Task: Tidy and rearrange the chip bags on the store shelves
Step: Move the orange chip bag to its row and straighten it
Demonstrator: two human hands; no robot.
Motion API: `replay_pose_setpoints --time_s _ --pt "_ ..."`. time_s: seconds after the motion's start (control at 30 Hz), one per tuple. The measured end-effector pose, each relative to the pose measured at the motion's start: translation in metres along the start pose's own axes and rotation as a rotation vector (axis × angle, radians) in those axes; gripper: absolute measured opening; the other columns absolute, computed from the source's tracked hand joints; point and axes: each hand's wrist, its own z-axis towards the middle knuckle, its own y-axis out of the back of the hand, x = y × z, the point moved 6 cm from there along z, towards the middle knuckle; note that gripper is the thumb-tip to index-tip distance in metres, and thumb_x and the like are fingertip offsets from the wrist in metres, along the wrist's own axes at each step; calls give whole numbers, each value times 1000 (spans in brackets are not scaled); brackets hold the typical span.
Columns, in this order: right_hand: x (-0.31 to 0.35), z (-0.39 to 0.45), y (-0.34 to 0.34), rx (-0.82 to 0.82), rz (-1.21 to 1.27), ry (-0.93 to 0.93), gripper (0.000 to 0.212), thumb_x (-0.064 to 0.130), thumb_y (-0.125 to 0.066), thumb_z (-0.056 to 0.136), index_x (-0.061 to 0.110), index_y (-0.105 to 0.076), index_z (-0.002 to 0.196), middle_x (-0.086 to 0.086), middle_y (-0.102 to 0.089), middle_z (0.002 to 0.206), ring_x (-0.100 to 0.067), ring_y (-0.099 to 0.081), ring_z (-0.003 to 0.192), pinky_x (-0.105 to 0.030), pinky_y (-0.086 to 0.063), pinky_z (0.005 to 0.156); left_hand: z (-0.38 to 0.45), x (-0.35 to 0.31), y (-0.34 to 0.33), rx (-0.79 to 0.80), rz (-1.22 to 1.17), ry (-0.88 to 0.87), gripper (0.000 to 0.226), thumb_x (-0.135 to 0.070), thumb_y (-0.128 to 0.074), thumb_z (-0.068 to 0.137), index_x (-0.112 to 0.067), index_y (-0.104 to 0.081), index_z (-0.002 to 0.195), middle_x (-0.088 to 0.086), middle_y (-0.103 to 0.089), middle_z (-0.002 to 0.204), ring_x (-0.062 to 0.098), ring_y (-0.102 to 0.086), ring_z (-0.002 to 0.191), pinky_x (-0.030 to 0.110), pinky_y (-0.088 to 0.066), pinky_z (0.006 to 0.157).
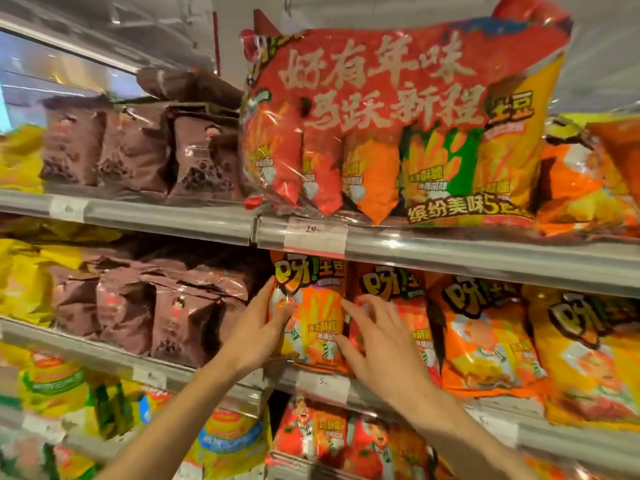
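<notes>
An orange chip bag [311, 303] stands upright at the left end of a row on the middle shelf [114, 351]. My left hand [259, 327] grips its left edge, thumb on the front and fingers behind. My right hand [377, 341] lies with fingers spread against the bag's right edge, where it meets a red-orange bag [412, 299]. More orange bags [485, 341] and yellow bags [588, 358] continue the row to the right.
A large red multipack [398, 116] sits on the upper shelf [485, 258], above a price tag [315, 235]. Brown bags fill the upper shelf's left part [138, 150] and the middle shelf [156, 306]. Yellow bags [20, 282] are far left, red bags [311, 434] on the shelf below.
</notes>
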Motion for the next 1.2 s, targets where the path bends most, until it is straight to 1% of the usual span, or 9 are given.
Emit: replay_pose_setpoints --time_s 0.07,0.17,0.23,0.3,0.4,0.57,0.7,0.87,1.2 --pt "-4 -2 -4 -5 -93 23 59 56 -40 97 30 -36 150 -2 -34 153 -22 -28 142 -42 -21 120 4 -2 -4 -1 34 -46 39 -49 -49 99 -73 -33 125 -48 -51 122 -20 -46 118 19 -39 105" --pt "-9 -2 -14 35 -194 38 61 61 -33 97 31 -36 150 -6 -34 157 -27 -27 146 -40 -4 117 11 3 -9 -18 49 -80 46 -62 -40 96 -59 -30 141 -30 -50 139 -2 -44 132 34 -37 111" --pt "-14 -1 -19 55 -221 39 63 62 -29 97 30 -36 150 -6 -33 158 -29 -27 147 -42 -5 119 14 6 -11 -24 49 -86 43 -59 -37 99 -57 -31 142 -23 -50 139 8 -45 133 42 -38 111" --pt "-16 -1 -22 76 -221 45 64 62 -26 97 29 -35 151 -7 -30 160 -29 -24 148 -44 -7 122 12 6 -15 -48 40 -75 41 -46 -37 104 -53 -28 143 -26 -43 137 9 -39 135 32 -31 109" --pt "-17 -3 -24 79 -215 59 65 62 -22 98 31 -28 154 -5 -20 163 -25 -12 151 -43 0 123 10 14 -18 -122 77 -34 55 -44 -34 104 -34 -18 156 -5 -35 149 8 -28 141 28 -24 109" --pt "-26 -8 -32 108 -243 78 61 58 -24 100 30 -25 155 -2 -2 165 -20 6 152 -40 12 121 12 28 -29 -66 128 -57 52 -51 -28 103 -38 -21 153 0 -48 134 10 -37 130 36 -37 105" --pt "-30 -10 -34 115 -247 76 61 57 -25 100 30 -26 155 0 3 164 -20 10 152 -40 12 121 11 30 -28 -74 121 -50 57 -55 -24 102 -39 -12 156 -2 -45 143 9 -35 132 32 -33 103" --pt "-30 -11 -35 84 -223 20 60 56 -27 101 32 -25 155 3 5 162 -21 11 152 -37 18 118 0 28 -31 -77 86 -39 85 -75 -39 89 -42 2 156 -4 -23 161 13 -23 147 40 -27 115" --pt "-36 -6 -39 98 -194 -33 61 58 -30 100 33 -21 155 2 0 165 -17 13 151 -38 16 120 12 25 -35 -125 119 -64 99 -76 -48 84 -33 1 158 4 -29 155 16 -30 141 39 -33 113"
